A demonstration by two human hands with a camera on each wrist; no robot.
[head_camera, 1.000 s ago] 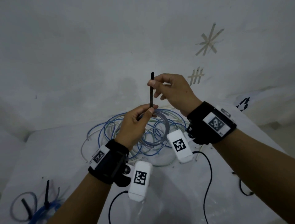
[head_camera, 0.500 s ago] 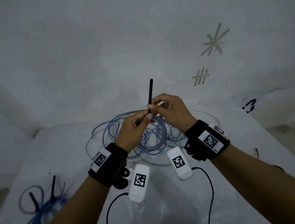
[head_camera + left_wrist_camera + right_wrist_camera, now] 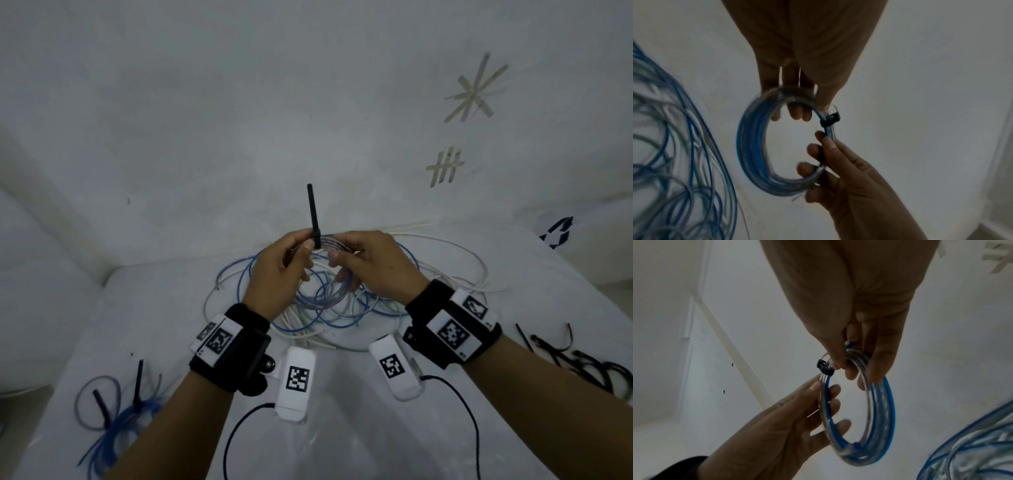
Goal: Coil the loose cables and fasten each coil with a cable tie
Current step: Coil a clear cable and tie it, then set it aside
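A small coil of blue and clear cable [image 3: 320, 298] is held up between both hands above the loose pile. A black cable tie [image 3: 313, 216] wraps it, its tail standing straight up and free. The tie's head [image 3: 830, 121] sits on the coil's rim, also seen as the tie's head [image 3: 824, 368] in the right wrist view. My left hand [image 3: 301, 260] grips the coil [image 3: 756, 146] just left of the tie, fingers curled round the strands. My right hand [image 3: 342, 270] pinches the coil [image 3: 879, 418] just right of the tie head.
Loose blue and white cables [image 3: 428, 274] lie tangled on the white table under the hands. Two tied coils [image 3: 113, 407] lie at the near left. Spare black cable ties [image 3: 582, 363] lie at the near right. A white wall stands close behind.
My right hand slid down the tie's tail, let it go and now holds the coil. Both hands dropped lower, toward the pile. The tail stands free.
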